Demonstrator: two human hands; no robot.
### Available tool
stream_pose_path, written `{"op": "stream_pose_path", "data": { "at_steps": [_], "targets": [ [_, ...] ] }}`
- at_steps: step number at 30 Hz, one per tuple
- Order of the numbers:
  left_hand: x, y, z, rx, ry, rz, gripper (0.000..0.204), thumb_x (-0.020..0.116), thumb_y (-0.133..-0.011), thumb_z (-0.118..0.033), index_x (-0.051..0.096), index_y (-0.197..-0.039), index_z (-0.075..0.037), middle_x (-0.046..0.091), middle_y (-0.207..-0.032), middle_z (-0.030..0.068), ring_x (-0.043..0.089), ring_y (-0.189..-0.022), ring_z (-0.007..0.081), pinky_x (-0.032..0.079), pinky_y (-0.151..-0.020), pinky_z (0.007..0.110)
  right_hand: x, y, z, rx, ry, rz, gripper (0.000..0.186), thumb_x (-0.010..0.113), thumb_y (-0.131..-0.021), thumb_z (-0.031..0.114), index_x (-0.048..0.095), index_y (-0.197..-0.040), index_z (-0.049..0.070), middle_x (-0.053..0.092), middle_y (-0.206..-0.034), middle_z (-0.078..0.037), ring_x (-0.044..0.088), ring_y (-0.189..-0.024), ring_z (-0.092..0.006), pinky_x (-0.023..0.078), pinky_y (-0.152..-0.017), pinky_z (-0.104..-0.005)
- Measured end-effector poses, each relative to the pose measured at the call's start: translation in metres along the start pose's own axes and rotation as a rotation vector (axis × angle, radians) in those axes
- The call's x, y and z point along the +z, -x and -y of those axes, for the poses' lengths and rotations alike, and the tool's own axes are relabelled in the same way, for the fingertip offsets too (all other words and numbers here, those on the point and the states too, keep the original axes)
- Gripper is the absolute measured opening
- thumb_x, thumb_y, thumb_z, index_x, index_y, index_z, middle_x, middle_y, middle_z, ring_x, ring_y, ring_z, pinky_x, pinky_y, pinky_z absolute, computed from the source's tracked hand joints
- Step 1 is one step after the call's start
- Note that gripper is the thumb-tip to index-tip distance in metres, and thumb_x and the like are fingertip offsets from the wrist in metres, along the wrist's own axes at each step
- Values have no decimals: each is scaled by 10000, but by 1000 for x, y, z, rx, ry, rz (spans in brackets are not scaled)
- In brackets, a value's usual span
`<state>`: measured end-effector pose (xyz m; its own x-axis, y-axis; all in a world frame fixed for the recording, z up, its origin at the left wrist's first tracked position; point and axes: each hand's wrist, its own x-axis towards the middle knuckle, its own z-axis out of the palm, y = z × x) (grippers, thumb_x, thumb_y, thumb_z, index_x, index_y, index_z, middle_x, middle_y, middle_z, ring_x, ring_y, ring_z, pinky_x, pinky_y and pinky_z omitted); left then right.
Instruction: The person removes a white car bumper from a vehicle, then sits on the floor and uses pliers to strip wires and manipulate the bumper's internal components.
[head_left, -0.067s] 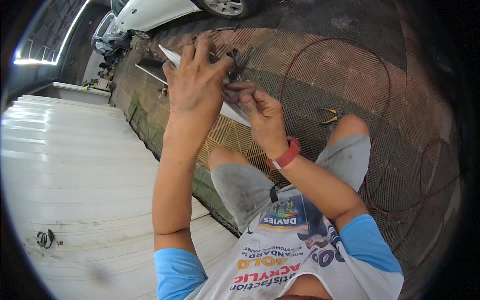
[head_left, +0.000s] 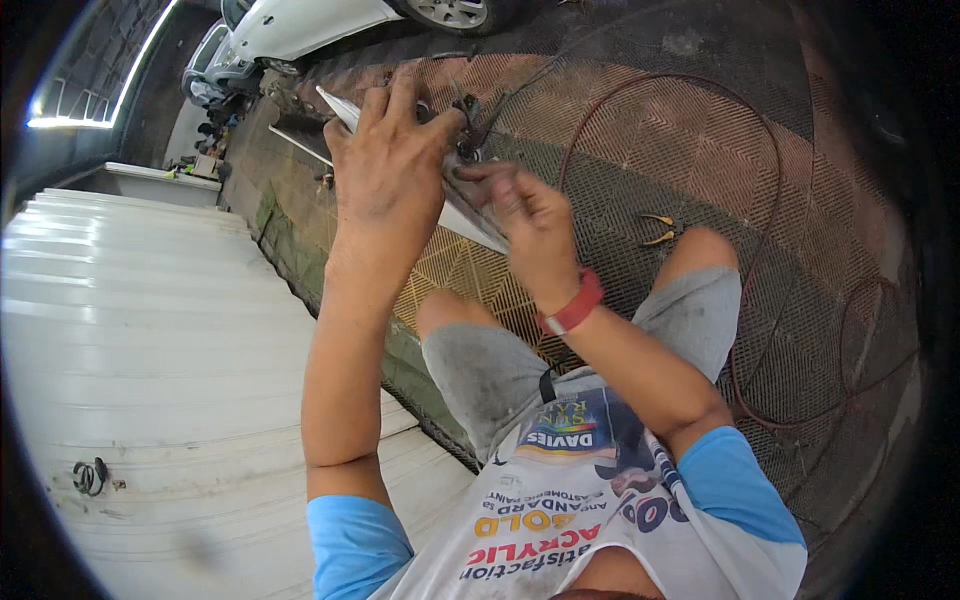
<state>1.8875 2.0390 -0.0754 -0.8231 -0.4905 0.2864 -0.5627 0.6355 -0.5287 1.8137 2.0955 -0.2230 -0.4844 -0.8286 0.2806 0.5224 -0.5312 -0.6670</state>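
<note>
Over the floor ahead of me is a long, narrow white part with a pointed end; its kind I cannot make out. Dark fittings with thin wire-like pieces show along its right side. My left hand grips the part from above, its fingers bent over it and the thumb toward the fittings. Beside the fittings, my right hand has its fingers curled and pressed together. It is blurred, and whatever it may pinch is hidden. A red wristband is on that wrist.
Pliers with yellow handles lie by my right knee on the ridged mat. A reddish hose loops across the right side. White corrugated metal spans the left. A white car stands at the far side.
My right hand has shifted slightly to the right, away from the dark fittings, and its fingers are more blurred. The left hand stays nearly still on the white part.
</note>
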Motion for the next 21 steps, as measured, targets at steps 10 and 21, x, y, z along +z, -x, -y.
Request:
{"op": "stream_pose_path", "data": {
  "at_steps": [10, 21],
  "targets": [
    [9, -7, 2, 40, -64, -94, 421, 620, -867, -81, 617, -1288, -109, 603, -1255, 100, 572, -1189, 306, 484, -903, 600, 0, -4, -15, -242, -16, -45, 288, 491, -1096, 205, 636, -1019, -32, 688, -911, -67, 615, -852, -125, 487, -894, -349],
    [17, -26, 1, 121, 15, -248, 402, 609, -888, -139, 631, -1284, -67, 631, -1099, 47, 594, -1118, 225, 480, -878, 536, -8, -12, 2, -217, 119, -66, 220, 500, -1076, 150, 635, -1117, -18, 622, -928, -51, 592, -911, -147, 485, -858, -319]
  ]
}}
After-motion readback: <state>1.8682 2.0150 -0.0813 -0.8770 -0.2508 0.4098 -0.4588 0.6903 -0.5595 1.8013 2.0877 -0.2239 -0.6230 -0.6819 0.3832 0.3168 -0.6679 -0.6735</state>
